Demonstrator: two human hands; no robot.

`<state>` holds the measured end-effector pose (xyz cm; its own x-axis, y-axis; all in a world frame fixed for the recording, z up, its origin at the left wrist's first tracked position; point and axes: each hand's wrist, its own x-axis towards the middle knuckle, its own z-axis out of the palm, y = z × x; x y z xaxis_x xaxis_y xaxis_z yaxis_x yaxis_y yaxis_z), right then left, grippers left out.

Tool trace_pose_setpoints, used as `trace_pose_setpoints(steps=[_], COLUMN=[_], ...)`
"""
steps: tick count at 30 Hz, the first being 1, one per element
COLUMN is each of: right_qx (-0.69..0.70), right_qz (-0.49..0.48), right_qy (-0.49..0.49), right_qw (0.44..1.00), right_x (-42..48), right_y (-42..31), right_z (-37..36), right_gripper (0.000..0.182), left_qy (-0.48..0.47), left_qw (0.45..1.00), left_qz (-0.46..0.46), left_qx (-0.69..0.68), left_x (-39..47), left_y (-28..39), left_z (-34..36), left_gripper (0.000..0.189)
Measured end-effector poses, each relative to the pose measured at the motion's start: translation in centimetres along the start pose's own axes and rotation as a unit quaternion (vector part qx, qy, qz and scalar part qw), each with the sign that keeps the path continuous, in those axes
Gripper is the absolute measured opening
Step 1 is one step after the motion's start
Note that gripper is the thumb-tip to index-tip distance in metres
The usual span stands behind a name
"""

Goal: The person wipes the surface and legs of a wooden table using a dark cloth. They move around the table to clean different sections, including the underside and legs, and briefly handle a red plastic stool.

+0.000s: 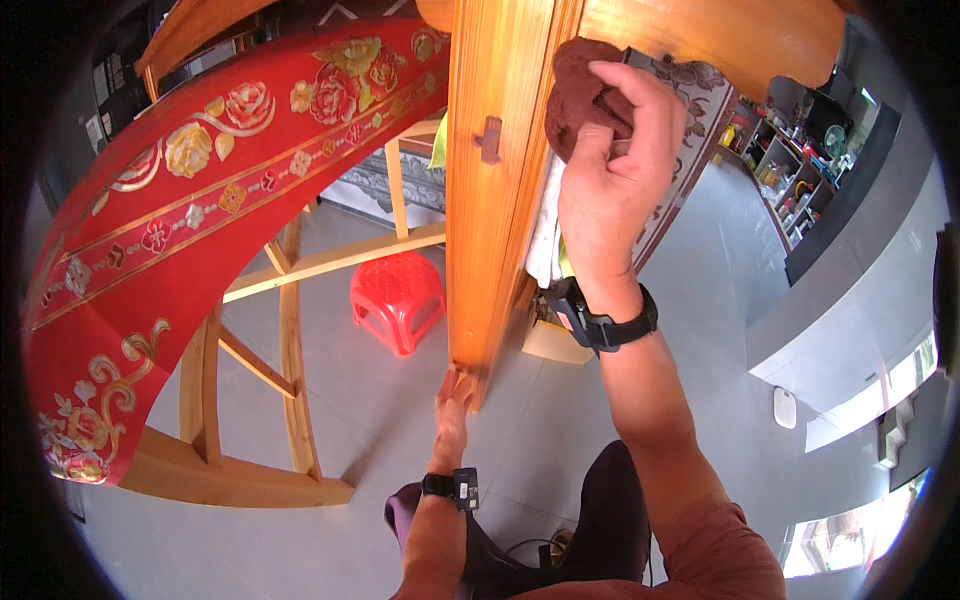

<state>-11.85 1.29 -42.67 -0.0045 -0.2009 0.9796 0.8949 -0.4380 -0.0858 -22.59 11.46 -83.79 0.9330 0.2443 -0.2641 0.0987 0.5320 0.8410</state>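
Observation:
In my right hand [615, 172] is a bunched brown cloth [581, 97], pinched between thumb and fingers. The cloth lies against the right side of a varnished wooden beam [480, 225], near the broad board [705, 37] at its top. A small dark rectangular joint [490, 140] shows on the beam's face. Lower down, my left hand [452, 397] grips the near end of the beam, its fingertips partly hidden against the wood. Both wrists wear black straps with small devices.
To the left, a red panel [225, 172] with painted flowers leans over a bare timber frame [300, 360]. A red plastic stool [398, 296] stands on the grey floor behind the beam. An open cardboard box [555, 341] sits right of it. Cluttered shelves [787, 180] and a counter [847, 270] line the right.

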Motion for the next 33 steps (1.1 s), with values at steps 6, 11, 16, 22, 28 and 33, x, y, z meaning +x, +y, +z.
trace_pose_setpoints(steps=[6,11,16,22,28,33], right_qx=[0.031,-0.021,0.078,-0.033,0.066,-0.054], right_qz=[0.151,0.176,0.296,0.271,0.347,-0.037], right_qy=[-0.091,-0.125,-0.125,-0.219,-0.323,-0.16], right_qw=[0.984,0.976,0.944,0.937,0.878,0.985], right_x=[-9.9,-18.2,-25.9,-35.9,-30.2,-8.6], right_y=[-2.3,-1.5,-2.2,-1.5,-3.3,-3.3], right_z=[-2.2,-5.0,-5.8,-8.4,-13.5,-8.2], right_gripper=[0.046,0.05,0.047,0.04,0.042,0.047], left_qy=[-0.025,-0.039,-0.085,-0.057,-0.025,0.017], left_qw=[0.999,0.998,0.996,0.998,0.999,0.996], left_qz=[-0.047,-0.047,-0.011,-0.019,-0.023,-0.02], left_qx=[0.0,-0.02,-0.004,-0.006,-0.023,-0.086], left_x=[0.0,-0.2,-0.3,-0.9,0.1,1.1], left_y=[0.8,0.4,1.1,1.1,0.7,-2.8], left_z=[-0.1,0.9,0.1,0.4,-0.2,-2.4], left_gripper=[0.065,0.064,0.061,0.062,0.061,0.055])
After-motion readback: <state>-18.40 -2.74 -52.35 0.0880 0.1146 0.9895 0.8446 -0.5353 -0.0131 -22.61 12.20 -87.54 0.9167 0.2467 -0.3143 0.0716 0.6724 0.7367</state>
